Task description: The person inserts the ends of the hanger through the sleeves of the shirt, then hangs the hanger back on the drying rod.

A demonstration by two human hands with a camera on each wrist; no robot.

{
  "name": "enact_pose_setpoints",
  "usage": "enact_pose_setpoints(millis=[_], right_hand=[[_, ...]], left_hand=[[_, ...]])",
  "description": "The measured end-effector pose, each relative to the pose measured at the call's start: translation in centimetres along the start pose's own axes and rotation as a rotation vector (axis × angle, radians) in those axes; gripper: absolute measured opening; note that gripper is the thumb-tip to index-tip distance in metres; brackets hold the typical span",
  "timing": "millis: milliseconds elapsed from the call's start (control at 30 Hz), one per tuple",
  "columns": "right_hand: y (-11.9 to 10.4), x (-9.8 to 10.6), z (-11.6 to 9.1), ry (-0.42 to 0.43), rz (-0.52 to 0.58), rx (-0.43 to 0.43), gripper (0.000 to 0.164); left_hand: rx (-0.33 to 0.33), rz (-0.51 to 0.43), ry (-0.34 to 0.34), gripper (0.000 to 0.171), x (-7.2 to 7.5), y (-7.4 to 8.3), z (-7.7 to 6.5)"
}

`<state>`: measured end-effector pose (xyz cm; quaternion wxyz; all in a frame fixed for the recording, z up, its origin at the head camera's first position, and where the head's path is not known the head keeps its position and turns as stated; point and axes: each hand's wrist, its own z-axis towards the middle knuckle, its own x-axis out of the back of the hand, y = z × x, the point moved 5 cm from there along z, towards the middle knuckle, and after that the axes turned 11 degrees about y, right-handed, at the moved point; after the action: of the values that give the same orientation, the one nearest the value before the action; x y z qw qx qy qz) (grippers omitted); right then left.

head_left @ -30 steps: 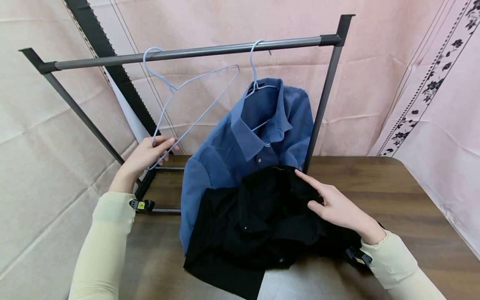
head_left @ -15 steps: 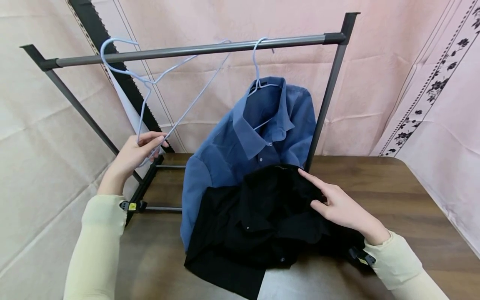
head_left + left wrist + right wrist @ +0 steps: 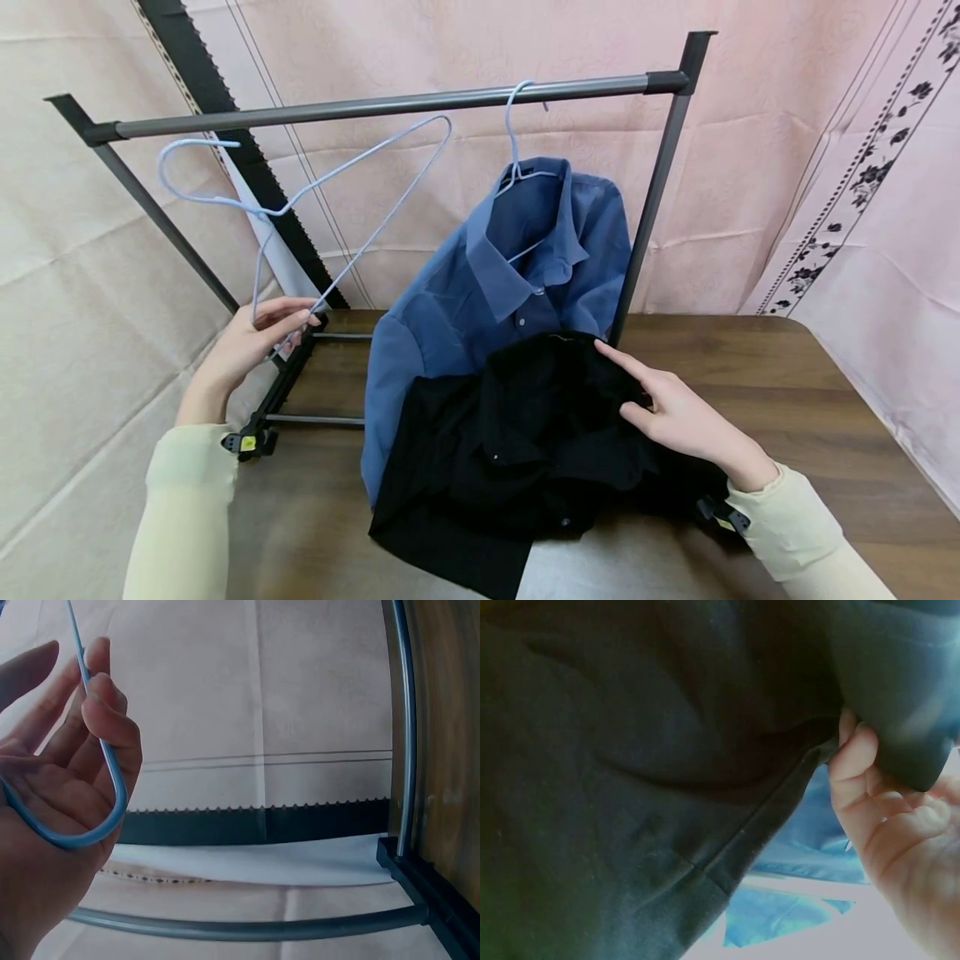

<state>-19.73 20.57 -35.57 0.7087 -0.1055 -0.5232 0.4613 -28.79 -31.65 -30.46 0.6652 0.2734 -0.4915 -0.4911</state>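
My left hand [image 3: 240, 350] grips a light blue wire hanger [image 3: 279, 213] by one rounded end. In the left wrist view the hanger's bent wire [image 3: 118, 787] runs across the palm and under the curled fingers. The hook points left, below the rack's rail. A black collared shirt [image 3: 450, 450] lies in front of me, and my right hand [image 3: 682, 417] holds it beside the collar. In the right wrist view the fingers [image 3: 855, 754] are at the cloth's edge, with the thumb hidden by the collar. Behind it a blue shirt [image 3: 435, 325] hangs on another hanger [image 3: 510, 125].
A dark metal garment rack [image 3: 360, 109] stands on the wooden table [image 3: 750, 375], its rail across the view. The rack's left foot [image 3: 288, 379] is near my left wrist. Pale pink cloth [image 3: 750, 167] hangs behind and at both sides.
My left hand has moved left and slightly down with the hanger. Its hook has tilted over to the left and dropped below the rail. The right hand keeps its hold on the black shirt.
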Motion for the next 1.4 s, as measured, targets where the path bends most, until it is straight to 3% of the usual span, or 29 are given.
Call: enact_pose_setpoints(millis=[167, 433, 567, 700, 900, 1200, 1400], right_hand=[[0.0, -0.1, 0.1, -0.008, 0.005, -0.006, 0.087], [-0.1, 0.1, 0.2, -0.001, -0.005, 0.003, 0.087], [-0.1, 0.2, 0.2, 0.001, -0.006, -0.008, 0.087], [-0.2, 0.3, 0.2, 0.001, -0.006, -0.009, 0.086], [-0.3, 0.6, 0.2, 0.008, -0.013, -0.008, 0.086], [-0.5, 1.1, 0.2, 0.047, -0.022, 0.036, 0.081], [-0.6, 1.3, 0.1, 0.059, -0.021, 0.077, 0.082]], left_hand=[[-0.053, -0.027, -0.034, 0.028, 0.6, 0.8, -1.0], [-0.097, 0.069, -0.08, 0.025, 0.6, 3.4, -2.0], [-0.091, 0.149, -0.1, 0.023, 0.1, 4.8, -2.6], [-0.04, 0.238, -0.124, 0.02, -0.3, 5.8, -3.4], [-0.038, 0.291, -0.254, 0.016, -1.4, 7.6, -4.4], [-0.056, 0.366, -0.487, 0.01, -4.4, 9.5, -5.6], [-0.013, 0.417, -0.541, 0.007, -5.1, 9.6, -5.9]])
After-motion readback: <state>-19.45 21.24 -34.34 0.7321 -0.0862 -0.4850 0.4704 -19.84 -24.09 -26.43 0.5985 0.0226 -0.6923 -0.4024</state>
